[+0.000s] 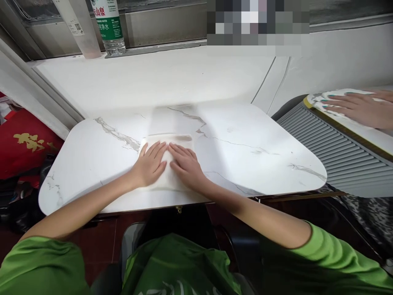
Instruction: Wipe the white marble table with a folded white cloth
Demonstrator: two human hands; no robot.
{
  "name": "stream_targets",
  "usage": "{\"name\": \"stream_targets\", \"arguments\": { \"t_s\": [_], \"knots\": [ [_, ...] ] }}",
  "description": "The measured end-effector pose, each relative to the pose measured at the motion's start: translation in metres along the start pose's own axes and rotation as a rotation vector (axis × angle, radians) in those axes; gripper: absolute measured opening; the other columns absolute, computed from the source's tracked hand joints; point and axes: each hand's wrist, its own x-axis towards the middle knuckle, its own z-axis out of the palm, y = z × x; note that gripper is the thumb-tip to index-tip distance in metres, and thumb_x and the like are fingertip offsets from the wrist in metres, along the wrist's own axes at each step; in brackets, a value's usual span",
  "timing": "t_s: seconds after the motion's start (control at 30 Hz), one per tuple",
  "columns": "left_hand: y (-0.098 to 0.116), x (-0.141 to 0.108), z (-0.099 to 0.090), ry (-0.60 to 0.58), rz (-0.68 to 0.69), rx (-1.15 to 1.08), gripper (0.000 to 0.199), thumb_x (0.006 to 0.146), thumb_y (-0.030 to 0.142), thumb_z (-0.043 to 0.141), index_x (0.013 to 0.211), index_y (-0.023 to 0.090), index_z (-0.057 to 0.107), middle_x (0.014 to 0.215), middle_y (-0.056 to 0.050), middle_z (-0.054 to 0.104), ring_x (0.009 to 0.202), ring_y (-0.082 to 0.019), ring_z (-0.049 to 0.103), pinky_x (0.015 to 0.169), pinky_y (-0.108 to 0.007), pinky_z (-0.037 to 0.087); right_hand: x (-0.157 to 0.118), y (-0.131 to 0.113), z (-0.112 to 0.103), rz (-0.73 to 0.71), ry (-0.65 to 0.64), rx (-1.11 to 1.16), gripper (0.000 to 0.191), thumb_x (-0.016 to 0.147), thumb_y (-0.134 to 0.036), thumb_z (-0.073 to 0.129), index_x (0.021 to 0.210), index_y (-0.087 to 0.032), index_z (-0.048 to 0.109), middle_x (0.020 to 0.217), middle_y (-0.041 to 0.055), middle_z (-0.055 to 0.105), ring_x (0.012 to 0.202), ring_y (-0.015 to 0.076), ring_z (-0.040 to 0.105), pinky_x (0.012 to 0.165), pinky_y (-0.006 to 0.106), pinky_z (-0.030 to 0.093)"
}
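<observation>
A folded white cloth (172, 180) lies flat on the white marble-patterned table (245, 164), close to its front edge. My left hand (150, 164) rests palm down on the cloth's left part, fingers stretched out. Beside it my right hand (188, 166) lies flat on the right part, its fingers pointing up and to the left. The two hands almost meet at the index fingertips. Both palms cover much of the cloth, and nothing is gripped in either hand.
A labelled water bottle (112, 28) and a frosted plastic container (82, 30) stand on the ledge at the back left. At the right, another person's hand (359, 106) lies on white cloth above a grey ridged panel (337, 147). A red bag (30, 143) sits at the left.
</observation>
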Motion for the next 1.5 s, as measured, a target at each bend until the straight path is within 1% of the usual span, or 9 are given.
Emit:
{"name": "stream_targets", "arguments": {
  "t_s": [0.13,0.27,0.4,0.57,0.7,0.9,1.03,1.27,1.5],
  "knots": [
    [0.009,-0.035,-0.003,0.015,-0.014,-0.014,0.056,0.102,0.033,0.025,0.156,0.018,0.025,0.166,-0.012,0.022,0.154,-0.021,0.015,0.127,-0.05,0.01,-0.02,-0.016,-0.007,-0.133,-0.067,-0.041,0.058,0.093,-0.026,0.034,0.148,-0.013,0.048,0.153,0.0118,0.046,0.142,0.0255,0.043,0.113,0.048,0.039],
    [0.01,-0.037,-0.004,0.004,-0.143,-0.046,0.058,0.101,0.036,0.03,0.156,0.018,0.023,0.167,-0.012,0.012,0.155,-0.024,0.007,0.125,-0.052,0.016,-0.009,-0.022,-0.001,-0.199,-0.07,-0.147,0.056,0.095,-0.024,0.032,0.147,-0.007,0.048,0.154,0.0159,0.044,0.145,0.0262,0.039,0.118,0.047,0.032],
    [-0.011,-0.005,-0.002,-0.009,-0.266,-0.046,0.058,0.1,0.03,0.03,0.154,0.009,0.029,0.165,-0.018,0.022,0.154,-0.028,0.012,0.125,-0.055,0.013,0.031,-0.018,0.016,-0.227,-0.038,-0.206,0.056,0.096,-0.023,0.032,0.146,-0.003,0.048,0.154,0.0174,0.044,0.147,0.0276,0.035,0.122,0.048,0.023],
    [-0.062,0.052,-0.001,0.163,-0.312,-0.024,0.051,0.101,0.029,0.027,0.148,0.014,0.039,0.161,-0.015,0.034,0.152,-0.026,0.024,0.125,-0.051,0.017,0.105,-0.001,0.029,-0.232,-0.019,-0.204,0.055,0.097,-0.021,0.029,0.146,-0.004,0.047,0.153,0.0161,0.046,0.143,0.0275,0.04,0.119,0.047,0.026],
    [-0.103,0.095,-0.005,0.216,-0.33,0.025,0.05,0.099,0.026,0.031,0.145,0.011,0.043,0.157,-0.016,0.04,0.149,-0.025,0.031,0.124,-0.045,0.02,0.16,0.011,0.033,-0.223,-0.035,-0.202,0.055,0.097,-0.019,0.028,0.147,-0.004,0.046,0.154,0.0149,0.045,0.142,0.0263,0.04,0.119,0.044,0.024],
    [-0.139,0.136,-0.007,0.271,-0.297,0.037,0.048,0.097,0.025,0.031,0.14,0.01,0.049,0.152,-0.017,0.047,0.144,-0.025,0.039,0.121,-0.044,0.025,0.201,0.023,0.042,-0.158,0.055,-0.223,0.052,0.096,-0.019,0.031,0.143,-0.008,0.05,0.151,0.0162,0.048,0.14,0.0289,0.041,0.115,0.046,0.027],
    [-0.142,0.138,-0.005,0.28,-0.307,0.051,0.049,0.099,0.026,0.028,0.141,0.012,0.047,0.153,-0.016,0.046,0.144,-0.024,0.038,0.121,-0.044,0.024,0.205,0.025,0.044,-0.133,0.054,-0.231,0.052,0.097,-0.02,0.029,0.144,-0.01,0.049,0.152,0.0167,0.047,0.141,0.0274,0.04,0.116,0.045,0.025],
    [-0.125,0.117,-0.004,0.251,-0.328,0.069,0.05,0.101,0.028,0.028,0.146,0.013,0.043,0.157,-0.014,0.041,0.147,-0.028,0.034,0.121,-0.048,0.024,0.187,0.019,0.039,-0.136,0.035,-0.219,0.052,0.097,-0.021,0.03,0.145,-0.01,0.048,0.153,0.0171,0.046,0.142,0.0268,0.04,0.118,0.046,0.024],
    [-0.088,0.058,-0.005,0.225,-0.308,0.067,0.05,0.1,0.029,0.027,0.146,0.016,0.042,0.158,-0.012,0.041,0.149,-0.026,0.032,0.123,-0.048,0.023,0.129,-0.008,0.039,-0.154,0.025,-0.263,0.052,0.099,-0.024,0.031,0.146,-0.008,0.047,0.153,0.0189,0.045,0.143,0.0304,0.04,0.119,0.048,0.023]
  ]
}}
